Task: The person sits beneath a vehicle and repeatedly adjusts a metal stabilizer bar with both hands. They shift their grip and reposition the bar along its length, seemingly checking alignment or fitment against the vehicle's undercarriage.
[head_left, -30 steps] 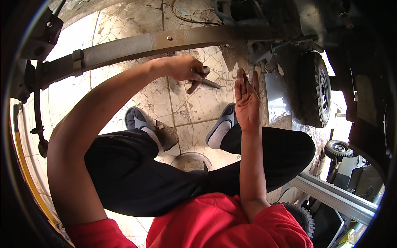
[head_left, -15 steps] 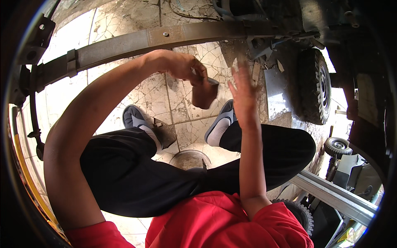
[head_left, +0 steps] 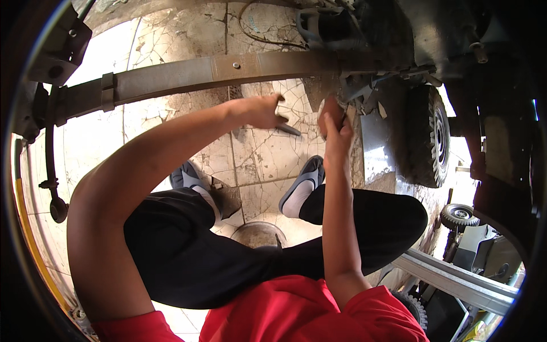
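My left hand (head_left: 263, 112) reaches out over the tiled floor, below a long metal bar. Its index finger stands apart from the thumb, and a thin dark-grey piece (head_left: 289, 130) juts out beside the thumb, seen nearly edge-on. To the right, my right hand (head_left: 338, 139) is closed round a flat reddish-brown piece (head_left: 331, 109) with a rounded outline and a bright left edge. Its thumb lies against the piece. What either piece is made of is not plain. Both pieces are off to either side of a gap with floor tiles behind.
The long metal bar (head_left: 171, 78), with a bolt and a clamp, crosses beyond my hands. A knobbly tyre (head_left: 436, 137) stands at the right beside dark vehicle parts. A round bowl-like thing (head_left: 259, 232) sits between my legs. A silver rail (head_left: 456, 273) is at lower right.
The brown piece that hung from my left hand no longer shows there. My right hand, open and blurred before, is now closed on a brown piece. The view has shifted slightly.
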Available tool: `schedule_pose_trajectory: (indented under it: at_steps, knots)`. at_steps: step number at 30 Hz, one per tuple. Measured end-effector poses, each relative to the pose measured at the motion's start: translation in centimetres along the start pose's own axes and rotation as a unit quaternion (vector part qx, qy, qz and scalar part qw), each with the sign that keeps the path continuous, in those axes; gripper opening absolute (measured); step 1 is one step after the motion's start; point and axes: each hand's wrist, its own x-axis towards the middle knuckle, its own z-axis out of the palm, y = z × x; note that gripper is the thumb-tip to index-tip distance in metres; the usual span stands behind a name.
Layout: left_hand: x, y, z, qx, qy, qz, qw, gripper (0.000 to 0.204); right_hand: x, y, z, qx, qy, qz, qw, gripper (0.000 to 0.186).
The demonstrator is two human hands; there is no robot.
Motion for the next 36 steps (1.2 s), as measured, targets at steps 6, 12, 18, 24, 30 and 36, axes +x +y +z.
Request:
schedule_pose_trajectory:
  at_steps: [6,12,18,24,30,36]
  knots:
    - [-1.9,0.6,0.6,0.239,-0.216,0.029,0.946,0.063,8.9,-4.1,4.3,-0.324,0.014,-0.487,0.811,0.032]
    - [-2.5,-0.1,-0.6,0.281,-0.246,-0.016,0.928,0.062,10.9,0.5,4.9,-0.476,-0.131,-0.505,0.708,0.066]
    - [-1.9,-2.6,-1.2,0.296,-0.214,-0.001,0.931,0.053,12.1,-1.9,6.3,-0.5,-0.127,-0.475,0.713,0.056]
    - [-2.8,-2.8,-1.5,0.296,-0.184,-0.047,0.936,0.051,9.1,-0.1,4.4,-0.512,-0.098,-0.488,0.7,0.055]
    - [-1.8,-3.2,-1.1,0.326,-0.194,-0.035,0.925,0.052,11.5,-2.5,5.9,-0.589,-0.099,-0.422,0.682,0.057]
    - [-2.6,-5.0,-1.2,0.246,-0.173,-0.029,0.953,0.058,10.1,-1.1,4.0,-0.614,-0.061,-0.454,0.643,0.055]
